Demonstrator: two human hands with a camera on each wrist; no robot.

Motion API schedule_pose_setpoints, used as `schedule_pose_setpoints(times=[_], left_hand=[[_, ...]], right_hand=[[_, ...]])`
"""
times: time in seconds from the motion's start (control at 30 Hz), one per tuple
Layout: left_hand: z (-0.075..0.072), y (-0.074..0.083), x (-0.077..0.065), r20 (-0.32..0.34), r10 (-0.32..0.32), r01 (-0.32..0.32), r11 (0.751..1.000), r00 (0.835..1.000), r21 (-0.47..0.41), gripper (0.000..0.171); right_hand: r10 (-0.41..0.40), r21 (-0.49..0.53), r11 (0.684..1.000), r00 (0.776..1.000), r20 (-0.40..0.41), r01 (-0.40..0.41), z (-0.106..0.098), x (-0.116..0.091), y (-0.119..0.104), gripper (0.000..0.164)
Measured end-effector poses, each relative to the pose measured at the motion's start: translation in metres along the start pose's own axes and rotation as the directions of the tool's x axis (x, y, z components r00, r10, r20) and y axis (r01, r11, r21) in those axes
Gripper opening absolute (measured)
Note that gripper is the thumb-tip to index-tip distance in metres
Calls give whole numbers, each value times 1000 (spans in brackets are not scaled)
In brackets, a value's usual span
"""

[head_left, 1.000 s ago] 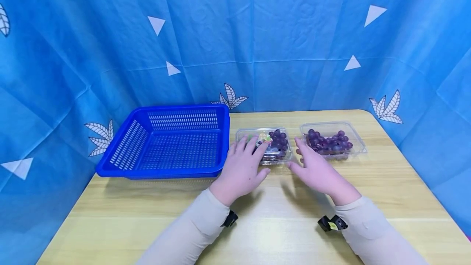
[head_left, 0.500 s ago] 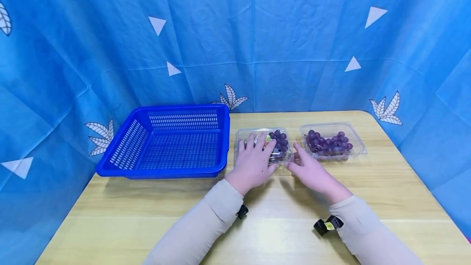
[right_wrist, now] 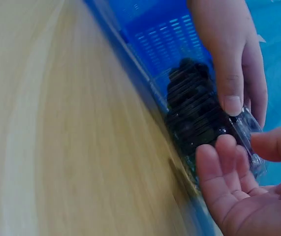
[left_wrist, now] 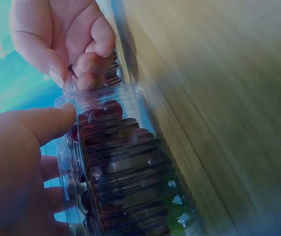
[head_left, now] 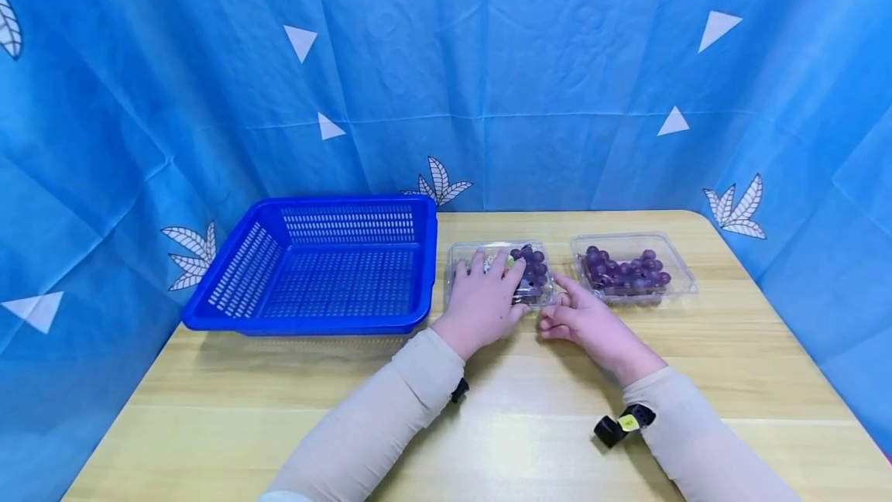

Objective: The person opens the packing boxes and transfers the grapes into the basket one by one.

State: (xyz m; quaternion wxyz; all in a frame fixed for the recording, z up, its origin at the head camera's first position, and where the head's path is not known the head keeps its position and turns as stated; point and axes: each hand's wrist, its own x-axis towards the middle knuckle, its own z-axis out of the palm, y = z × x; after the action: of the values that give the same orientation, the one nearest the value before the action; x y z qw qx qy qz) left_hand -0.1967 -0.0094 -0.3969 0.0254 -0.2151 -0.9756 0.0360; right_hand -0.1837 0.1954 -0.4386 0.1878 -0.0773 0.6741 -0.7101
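A clear plastic clamshell box of dark grapes (head_left: 534, 273) lies on the table, its lid down with a round label partly under my left hand. My left hand (head_left: 481, 304) rests on that lid, fingers spread and thumb (left_wrist: 56, 123) along the near rim. At the box's right end, my right hand (head_left: 592, 328) pinches the lid's corner edge between thumb (right_wrist: 273, 143) and curled fingers (right_wrist: 224, 167). The ribbed side wall (left_wrist: 130, 167) shows grapes through it. Right of my right hand sits a second clear box of grapes (head_left: 630, 273).
A blue perforated plastic basket (head_left: 307, 325) stands left of the boxes, close to the nearer one. Pale wood tabletop (head_left: 516, 440) runs in front. A blue patterned curtain (head_left: 571, 68) hangs behind and at both sides.
My left hand has shifted right, further onto the lid of the nearer box. The right hand's fingers have curled in at the box's right corner. Basket and second box stay put.
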Motion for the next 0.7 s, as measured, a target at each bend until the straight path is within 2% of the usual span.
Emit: schedule_pose_setpoints(times=[0.13,0.4,0.57,0.7], left_hand=[[-3,0,1,13,27,-28,999,1000,24,76],[-1,1,4,26,89,-91,987,996,130,68],[1,3,5,-18,119,-113,975,993,190,64],[1,4,6,-50,138,-126,974,989,187,58]], right_hand=[[-9,93,996,999,31,6,-3,1,2,84],[-22,126,992,999,28,18,-1,2,4,85],[-35,116,993,999,8,34,-2,3,8,84],[-49,118,992,999,-10,50,-2,5,11,83]])
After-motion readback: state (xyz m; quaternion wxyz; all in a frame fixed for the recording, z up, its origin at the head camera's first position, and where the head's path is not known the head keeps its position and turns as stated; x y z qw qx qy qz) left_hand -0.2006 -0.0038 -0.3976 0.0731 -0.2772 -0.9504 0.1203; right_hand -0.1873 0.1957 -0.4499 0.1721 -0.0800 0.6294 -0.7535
